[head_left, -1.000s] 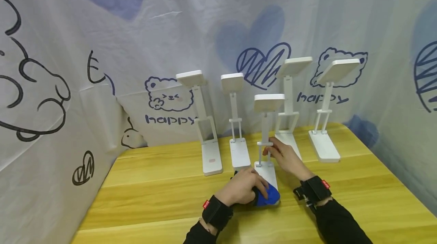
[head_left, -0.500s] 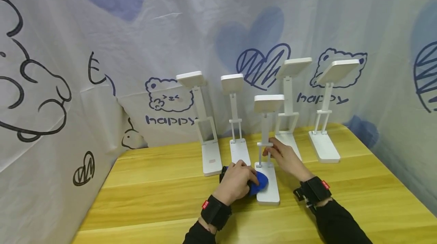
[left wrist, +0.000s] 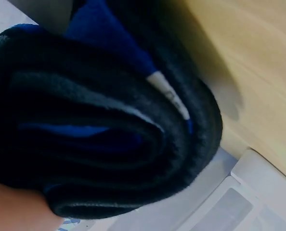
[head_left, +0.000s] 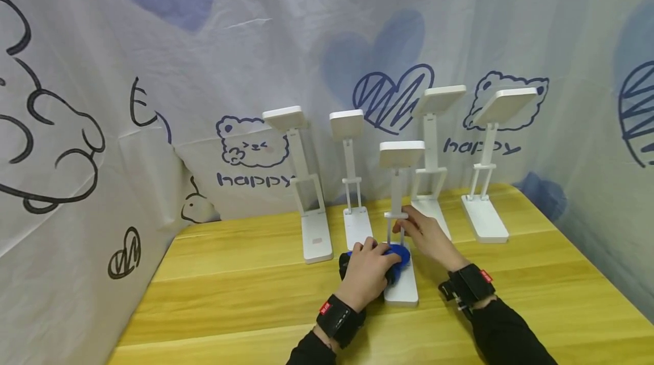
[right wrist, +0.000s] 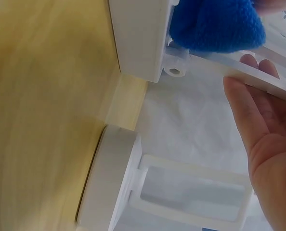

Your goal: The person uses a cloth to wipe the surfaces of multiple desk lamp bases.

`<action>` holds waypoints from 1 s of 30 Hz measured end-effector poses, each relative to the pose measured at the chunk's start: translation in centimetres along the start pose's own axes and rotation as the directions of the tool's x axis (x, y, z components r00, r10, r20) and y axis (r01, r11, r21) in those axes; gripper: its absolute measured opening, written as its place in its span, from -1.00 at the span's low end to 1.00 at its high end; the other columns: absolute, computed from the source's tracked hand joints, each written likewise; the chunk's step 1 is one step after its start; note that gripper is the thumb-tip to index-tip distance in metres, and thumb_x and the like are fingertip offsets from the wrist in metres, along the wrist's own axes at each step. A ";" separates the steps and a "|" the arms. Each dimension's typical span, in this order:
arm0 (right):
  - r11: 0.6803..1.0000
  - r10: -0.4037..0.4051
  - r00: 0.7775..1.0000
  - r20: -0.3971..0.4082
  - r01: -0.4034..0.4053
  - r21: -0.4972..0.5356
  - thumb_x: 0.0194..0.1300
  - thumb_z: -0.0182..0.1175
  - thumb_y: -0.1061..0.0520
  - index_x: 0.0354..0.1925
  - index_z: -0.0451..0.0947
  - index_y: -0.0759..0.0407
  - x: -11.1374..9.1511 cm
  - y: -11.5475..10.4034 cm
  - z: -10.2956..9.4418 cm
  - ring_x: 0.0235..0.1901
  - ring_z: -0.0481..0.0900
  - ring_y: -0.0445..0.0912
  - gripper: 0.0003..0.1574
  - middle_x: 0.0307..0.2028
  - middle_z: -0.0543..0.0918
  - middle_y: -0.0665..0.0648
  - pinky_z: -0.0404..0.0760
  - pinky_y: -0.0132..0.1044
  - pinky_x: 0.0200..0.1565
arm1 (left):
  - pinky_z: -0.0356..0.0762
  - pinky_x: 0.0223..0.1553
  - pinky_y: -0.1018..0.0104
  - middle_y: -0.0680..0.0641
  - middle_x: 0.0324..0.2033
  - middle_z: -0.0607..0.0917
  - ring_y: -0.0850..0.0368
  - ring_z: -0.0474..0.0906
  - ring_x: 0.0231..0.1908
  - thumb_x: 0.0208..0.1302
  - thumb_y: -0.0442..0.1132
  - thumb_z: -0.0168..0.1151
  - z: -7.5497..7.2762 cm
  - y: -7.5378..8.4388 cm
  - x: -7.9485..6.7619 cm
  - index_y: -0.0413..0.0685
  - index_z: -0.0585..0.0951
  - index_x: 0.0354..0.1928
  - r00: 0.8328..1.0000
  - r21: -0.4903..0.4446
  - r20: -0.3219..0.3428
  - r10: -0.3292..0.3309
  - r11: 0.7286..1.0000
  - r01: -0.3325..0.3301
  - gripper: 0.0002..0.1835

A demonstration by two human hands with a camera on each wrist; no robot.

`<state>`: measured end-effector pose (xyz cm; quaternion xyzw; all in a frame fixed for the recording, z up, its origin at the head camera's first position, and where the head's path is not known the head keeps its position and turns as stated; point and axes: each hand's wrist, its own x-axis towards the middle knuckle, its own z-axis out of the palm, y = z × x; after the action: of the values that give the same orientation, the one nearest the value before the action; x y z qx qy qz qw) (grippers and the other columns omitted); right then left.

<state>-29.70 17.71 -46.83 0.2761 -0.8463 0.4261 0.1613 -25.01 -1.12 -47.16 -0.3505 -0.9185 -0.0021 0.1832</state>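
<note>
A white desk lamp (head_left: 401, 155) stands upright in front of the others, its flat base (head_left: 402, 295) on the table. My left hand (head_left: 365, 274) grips a folded blue cloth with dark edges (head_left: 401, 254), pressed to the rear of that base by the hinge. The left wrist view shows the cloth's thick layered folds (left wrist: 114, 96) and a small white label (left wrist: 168, 94). At the lamp's strut, my right hand (head_left: 428, 237) holds on with fingers round it. From the right wrist, the blue cloth (right wrist: 215, 26) appears close to the hinge (right wrist: 175, 65).
Two more white lamps stand back left, a near one (head_left: 317, 240) and a slimmer one (head_left: 349, 155). Two others, a middle-right lamp (head_left: 431, 143) and a far-right lamp (head_left: 485, 220), stand behind my right hand. A printed curtain (head_left: 153, 58) hangs behind the wooden table (head_left: 230, 297).
My left hand has moved the cloth from the front end of the lamp's base, back along its left side, to the hinge end. My right hand keeps its place on the strut.
</note>
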 end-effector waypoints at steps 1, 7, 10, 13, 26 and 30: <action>1.000 0.003 1.000 -0.001 -0.003 -0.002 0.49 -0.14 0.13 0.02 0.39 0.07 0.0 0.0 0.0 -0.25 0.61 0.01 -0.76 -0.34 0.63 0.15 0.69 -0.07 -0.22 | 0.43 -0.22 0.13 0.07 0.04 0.64 0.02 0.39 -0.05 0.05 -0.19 0.38 0.0 0.1 0.1 0.37 0.66 -0.02 1.000 0.005 0.000 0.007 1.000 -0.007 -0.59; 1.000 0.012 1.000 -0.009 -0.012 0.000 0.49 -0.14 0.13 0.03 0.40 0.08 0.0 -0.2 0.1 -0.24 0.61 0.03 -0.75 -0.34 0.63 0.17 0.69 -0.05 -0.22 | 0.43 -0.16 0.12 0.12 0.06 0.61 0.01 0.38 0.03 0.05 -0.20 0.37 0.2 0.8 0.1 0.39 0.64 0.00 0.996 -0.009 -0.002 0.086 0.996 -0.086 -0.57; 1.000 0.016 1.000 -0.013 -0.016 0.000 0.49 -0.15 0.12 0.04 0.40 0.08 0.1 -0.1 0.1 -0.24 0.62 0.03 -0.74 -0.34 0.64 0.17 0.69 -0.04 -0.22 | 0.43 -0.12 0.11 0.15 0.07 0.60 0.04 0.36 0.03 0.04 -0.23 0.36 0.0 0.9 0.0 0.41 0.65 -0.03 0.993 -0.054 0.011 0.116 0.992 -0.116 -0.57; 1.000 0.029 1.000 -0.010 -0.029 0.008 0.49 -0.15 0.12 0.04 0.40 0.06 0.0 0.0 0.2 -0.25 0.62 0.01 -0.74 -0.34 0.65 0.16 0.69 -0.05 -0.22 | 0.44 -0.03 0.06 0.17 0.07 0.61 0.08 0.35 0.02 0.00 -0.30 0.35 -0.4 0.8 -0.1 0.43 0.68 -0.07 0.990 -0.109 0.035 0.139 0.985 -0.135 -0.54; 1.000 0.010 1.000 -0.001 -0.010 0.019 0.49 -0.14 0.11 0.03 0.41 0.10 0.1 0.2 0.0 -0.23 0.61 0.00 -0.74 -0.32 0.64 0.13 0.68 -0.08 -0.18 | 0.32 0.17 0.03 0.21 0.04 0.63 0.12 0.37 0.04 0.02 -0.53 0.15 -1.9 -0.7 -1.5 0.39 0.73 -0.19 0.957 -0.296 0.118 0.263 0.930 -0.219 -0.45; 1.000 0.002 1.000 -0.002 -0.002 0.014 0.49 -0.14 0.11 0.03 0.41 0.10 -0.1 0.1 0.1 -0.23 0.60 -0.01 -0.74 -0.32 0.63 0.12 0.68 -0.09 -0.18 | 0.39 0.09 0.08 0.21 0.03 0.64 0.13 0.37 0.03 0.00 -0.55 0.14 -2.1 -1.0 -2.3 0.40 0.74 -0.20 0.956 -0.313 0.120 0.267 0.924 -0.219 -0.44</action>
<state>-29.66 17.77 -47.00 0.2759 -0.8435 0.4322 0.1597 -23.37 -3.64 -45.85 -0.4842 -0.8688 -0.0887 0.0531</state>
